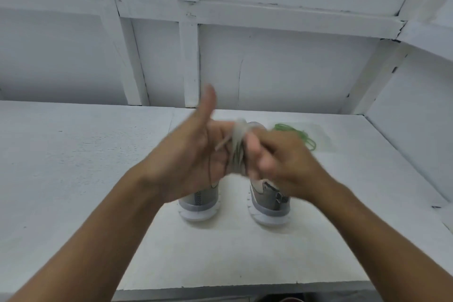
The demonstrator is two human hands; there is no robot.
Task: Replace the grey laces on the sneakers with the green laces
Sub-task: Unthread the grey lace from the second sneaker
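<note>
Both hands are raised over the counter (73, 167) and meet at a bunch of grey lace (236, 147). The right hand (282, 157) curls its fingers round the lace. The left hand (193, 154) has its thumb up and the lace across its fingers; in the motion blur I cannot tell whether those fingers grip it. Below stand the left sneaker (203, 201) and the right sneaker (269, 203), heels nearest. The green laces (302, 135) lie behind the right sneaker.
</note>
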